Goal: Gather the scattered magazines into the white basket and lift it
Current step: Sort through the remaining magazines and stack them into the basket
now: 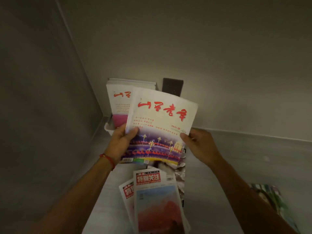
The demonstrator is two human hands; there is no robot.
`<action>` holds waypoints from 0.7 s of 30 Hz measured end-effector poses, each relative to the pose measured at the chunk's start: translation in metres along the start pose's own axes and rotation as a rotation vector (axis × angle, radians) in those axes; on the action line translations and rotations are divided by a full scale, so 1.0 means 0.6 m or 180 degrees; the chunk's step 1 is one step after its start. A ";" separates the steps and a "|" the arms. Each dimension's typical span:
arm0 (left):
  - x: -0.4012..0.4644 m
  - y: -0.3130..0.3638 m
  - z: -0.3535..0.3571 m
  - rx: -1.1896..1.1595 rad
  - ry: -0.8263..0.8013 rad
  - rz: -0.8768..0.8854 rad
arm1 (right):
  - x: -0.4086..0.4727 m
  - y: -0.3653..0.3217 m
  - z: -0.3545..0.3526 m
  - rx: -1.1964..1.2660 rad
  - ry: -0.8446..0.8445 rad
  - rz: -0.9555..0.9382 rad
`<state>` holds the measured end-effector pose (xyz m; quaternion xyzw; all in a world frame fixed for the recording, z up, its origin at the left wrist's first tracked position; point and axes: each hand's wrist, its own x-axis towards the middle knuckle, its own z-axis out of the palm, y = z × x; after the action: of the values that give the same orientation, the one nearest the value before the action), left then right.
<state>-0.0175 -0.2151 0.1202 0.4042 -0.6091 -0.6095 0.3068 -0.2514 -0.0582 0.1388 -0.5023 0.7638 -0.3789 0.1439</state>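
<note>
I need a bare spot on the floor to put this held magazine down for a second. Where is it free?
Free: the grey floor right of the right hand, between the baseboard and the striped magazine. Also a dim strip along the left wall beside the left hand. Crowded: the middle, with floor magazines below the held magazine and the upright stack behind.

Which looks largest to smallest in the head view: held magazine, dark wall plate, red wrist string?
1. held magazine, nearest the camera, so partly perspective
2. dark wall plate
3. red wrist string

Both forearms are bare, with no sleeves showing. A red cord bracelet (108, 159) circles the wrist just behind the left grip (120, 144).
</note>
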 end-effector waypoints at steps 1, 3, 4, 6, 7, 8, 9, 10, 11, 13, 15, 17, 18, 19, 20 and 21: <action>0.019 0.005 -0.021 0.0084 0.0167 0.0059 | 0.026 -0.021 0.010 -0.0223 0.0033 -0.0130; 0.059 0.022 -0.061 0.0278 0.0586 0.0365 | 0.079 -0.061 0.029 -0.0281 0.0137 -0.0157; 0.079 0.032 -0.078 0.0359 0.0789 0.0555 | 0.103 -0.080 0.037 -0.0250 0.0227 -0.0183; 0.111 0.049 -0.107 0.0461 0.1045 0.0784 | 0.147 -0.107 0.058 -0.0224 0.0420 -0.0285; 0.124 0.054 -0.118 0.0455 0.1099 0.0815 | 0.166 -0.116 0.070 -0.0213 0.0472 -0.0282; 0.136 0.056 -0.126 0.0417 0.1126 0.0798 | 0.183 -0.123 0.082 -0.0213 0.0482 -0.0246; 0.147 0.055 -0.132 0.0373 0.1146 0.0755 | 0.199 -0.127 0.094 -0.0214 0.0463 -0.0197; 0.157 0.053 -0.136 0.0348 0.1166 0.0711 | 0.214 -0.126 0.105 -0.0209 0.0429 -0.0150; 0.167 0.049 -0.138 0.0345 0.1179 0.0678 | 0.227 -0.123 0.116 -0.0206 0.0375 -0.0097; 0.183 0.036 -0.142 0.0380 0.1168 0.0564 | 0.248 -0.114 0.135 -0.0210 0.0248 0.0020; 0.195 0.018 -0.146 0.0446 0.1189 0.0386 | 0.263 -0.100 0.154 -0.0222 0.0178 0.0123; 0.208 0.002 -0.148 0.0581 0.1246 0.0329 | 0.272 -0.086 0.171 -0.0254 0.0120 0.0228; 0.214 -0.006 -0.148 0.0647 0.1259 0.0335 | 0.275 -0.079 0.179 -0.0259 0.0102 0.0302; 0.220 -0.013 -0.148 0.0702 0.1261 0.0337 | 0.275 -0.074 0.187 -0.0264 0.0083 0.0392; 0.227 -0.021 -0.147 0.0747 0.1251 0.0337 | 0.276 -0.069 0.194 -0.0262 0.0062 0.0469; 0.234 -0.029 -0.147 0.0770 0.1226 0.0321 | 0.275 -0.064 0.201 -0.0246 0.0033 0.0534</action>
<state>-0.0073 -0.3791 0.0924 0.5160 -0.6274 -0.4275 0.3968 -0.2287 -0.2630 0.1119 -0.4398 0.8180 -0.3383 0.1516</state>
